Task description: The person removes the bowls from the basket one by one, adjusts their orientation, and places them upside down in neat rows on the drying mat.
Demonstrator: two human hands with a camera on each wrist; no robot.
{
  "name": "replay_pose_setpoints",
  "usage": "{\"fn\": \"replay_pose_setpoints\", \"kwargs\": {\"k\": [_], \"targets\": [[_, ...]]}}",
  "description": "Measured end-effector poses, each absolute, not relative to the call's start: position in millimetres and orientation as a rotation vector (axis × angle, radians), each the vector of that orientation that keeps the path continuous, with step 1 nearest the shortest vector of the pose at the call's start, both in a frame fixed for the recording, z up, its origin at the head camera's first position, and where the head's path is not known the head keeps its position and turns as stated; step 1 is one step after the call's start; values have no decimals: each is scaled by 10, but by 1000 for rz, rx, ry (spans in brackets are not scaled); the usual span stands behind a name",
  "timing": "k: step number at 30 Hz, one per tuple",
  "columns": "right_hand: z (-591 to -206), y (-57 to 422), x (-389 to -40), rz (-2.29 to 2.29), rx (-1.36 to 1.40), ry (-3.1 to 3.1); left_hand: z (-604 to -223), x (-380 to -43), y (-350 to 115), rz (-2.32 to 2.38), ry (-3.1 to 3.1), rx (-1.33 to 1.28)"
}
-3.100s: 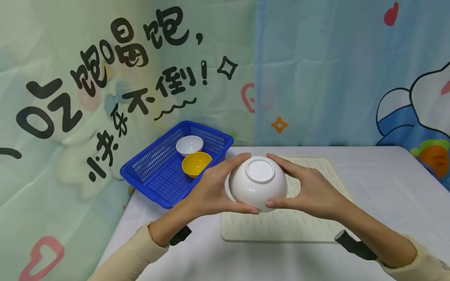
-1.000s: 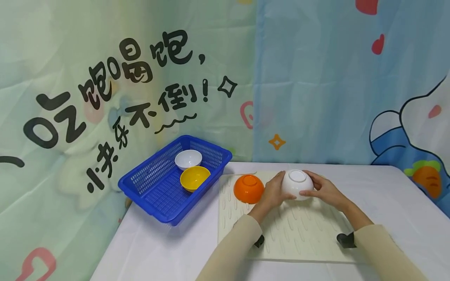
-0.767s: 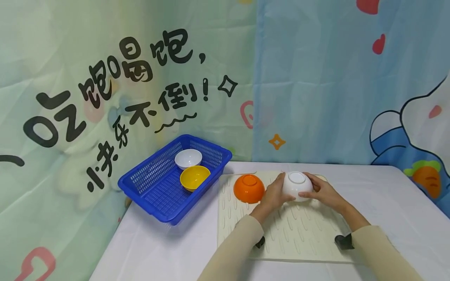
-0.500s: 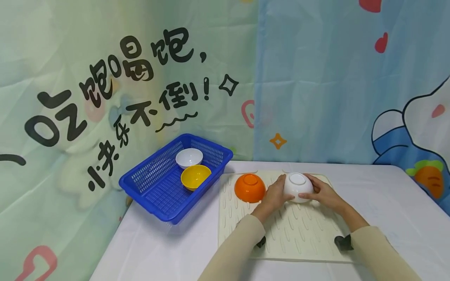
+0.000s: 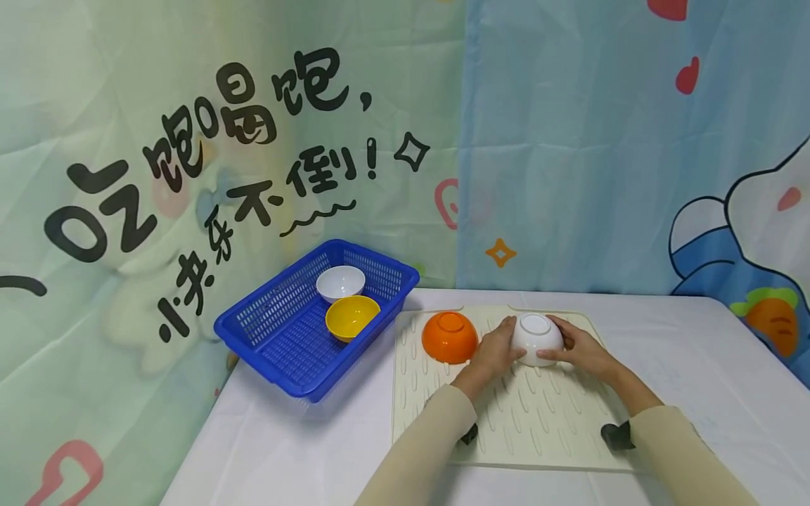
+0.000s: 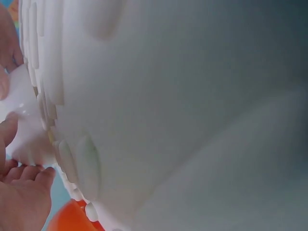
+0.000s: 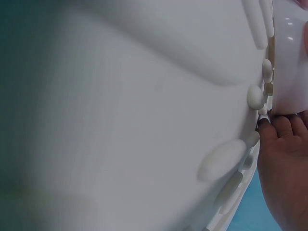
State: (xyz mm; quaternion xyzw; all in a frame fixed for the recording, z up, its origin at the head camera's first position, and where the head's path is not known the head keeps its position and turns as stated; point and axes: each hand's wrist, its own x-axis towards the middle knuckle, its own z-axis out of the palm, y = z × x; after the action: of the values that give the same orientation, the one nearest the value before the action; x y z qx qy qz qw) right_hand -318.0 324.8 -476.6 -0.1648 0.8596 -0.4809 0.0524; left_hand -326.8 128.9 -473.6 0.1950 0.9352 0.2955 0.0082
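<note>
A white bowl (image 5: 537, 340) sits upside down on the right part of a cream ridged mat (image 5: 525, 429), its foot ring facing up. My left hand (image 5: 493, 356) grips its left side, thumb in front. On the other side my right hand (image 5: 585, 351) holds it, thumb also at the front. Both wrist views catch the white bowl (image 6: 29, 115) low against the mat, with the fingers curled along its side. An orange bowl (image 5: 450, 338) lies inverted on the mat, just left of my left hand. The far side of the white bowl is hidden.
A blue mesh basket (image 5: 266, 351) stands at the left of the white-covered table (image 5: 329, 450). Inside it are another white bowl (image 5: 340, 283) and a yellow bowl (image 5: 352, 318), both upright. A printed curtain (image 5: 569, 140) hangs behind the table.
The white bowl was held up near the middle of the view. Both hands have carried it right and away, then lowered it onto the mat beside the orange bowl, which the bowl and hands hid earlier.
</note>
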Motion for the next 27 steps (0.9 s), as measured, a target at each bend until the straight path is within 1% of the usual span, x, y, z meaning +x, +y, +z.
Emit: {"fn": "replay_pose_setpoints", "kwargs": {"k": [10,21,27], "targets": [[-4740,3247,-3181,-1407,-488,2631,-4742,-3276,1283,879,2944,648],[-4769,3265,-3166,-1404,-497,2591,-4724,-3275,1288,889,2887,621],[-4794,3273,-3197,-1394,-484,2604,-4650,-3224,1200,840,2981,784]]}}
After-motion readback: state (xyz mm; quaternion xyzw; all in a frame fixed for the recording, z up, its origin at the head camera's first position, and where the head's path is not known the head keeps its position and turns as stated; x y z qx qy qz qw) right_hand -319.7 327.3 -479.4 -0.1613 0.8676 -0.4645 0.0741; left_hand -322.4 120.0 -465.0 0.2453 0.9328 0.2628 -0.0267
